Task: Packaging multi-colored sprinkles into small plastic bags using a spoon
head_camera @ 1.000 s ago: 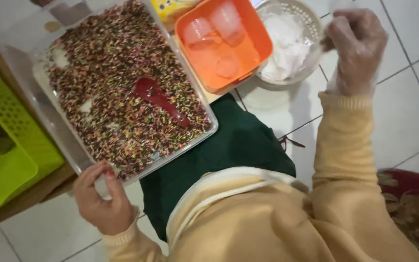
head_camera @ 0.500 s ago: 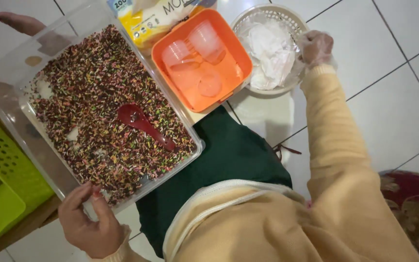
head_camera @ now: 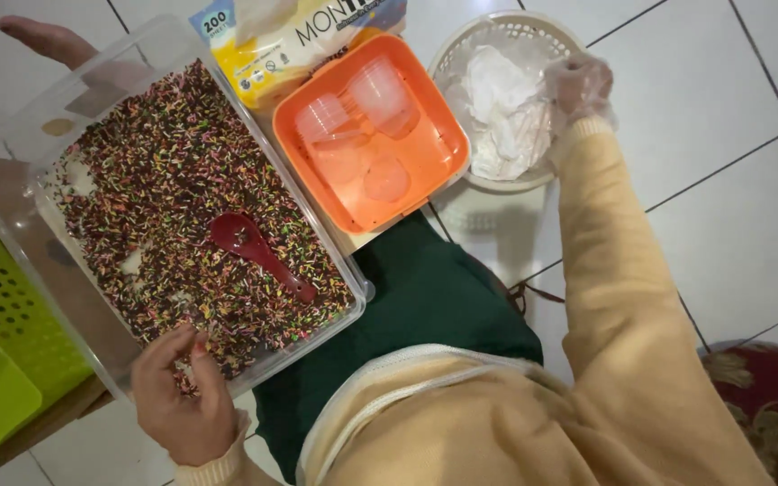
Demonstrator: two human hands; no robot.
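The bare left hand [head_camera: 182, 405] rests on the near rim of the large clear plastic tray [head_camera: 11, 153] filled with multicoloured sprinkles, its grip loosely curled with thumb and forefinger touching the rim and the sprinkles at the edge; it holds nothing apart from the rim. A second ago this hand sat further left along the same rim, and the whole tray appeared higher and more to the left in the view, so the head camera has shifted. A dark red plastic spoon [head_camera: 258, 252] lies in the sprinkles in the middle of the tray, as before.

The right hand [head_camera: 578, 85], covered by a thin clear plastic glove, has come down from above the floor tiles into the round white perforated basket [head_camera: 506, 36], where its grip is closed on crumpled white plastic film [head_camera: 502, 112] lying in the basket. Between tray and basket stands a square orange plastic container [head_camera: 425, 117] with small clear cups [head_camera: 362, 117] in it. Behind it lies a yellow and blue packet [head_camera: 290, 40], now more fully in view. Another person's hand [head_camera: 42, 36] shows at the far corner of the tray; half a second ago it was already there. A green perforated basket [head_camera: 2, 333] lies left of the tray
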